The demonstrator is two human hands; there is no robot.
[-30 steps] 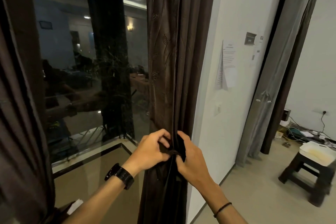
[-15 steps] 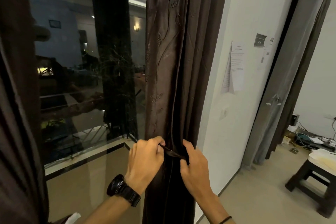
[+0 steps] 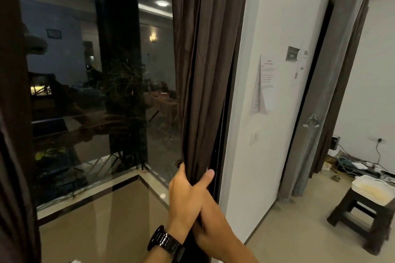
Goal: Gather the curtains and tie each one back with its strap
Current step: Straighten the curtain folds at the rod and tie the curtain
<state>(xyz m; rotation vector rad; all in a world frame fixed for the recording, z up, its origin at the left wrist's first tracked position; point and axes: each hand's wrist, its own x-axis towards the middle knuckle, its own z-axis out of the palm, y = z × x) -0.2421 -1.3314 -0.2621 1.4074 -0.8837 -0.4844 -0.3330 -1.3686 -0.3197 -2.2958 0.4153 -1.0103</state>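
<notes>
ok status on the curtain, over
Left hand and right hand both gripping the brown curtain. Curtain gathered into a narrow bundle beside the white wall. Strap not visible. Nothing in the way.

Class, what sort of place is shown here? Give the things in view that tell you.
Probably an indoor room, home or office. Clues: the dark brown pleated curtain beside the tall glass window pane, the printed paper notice on the white wall, and tangled cables on the floor.
</notes>
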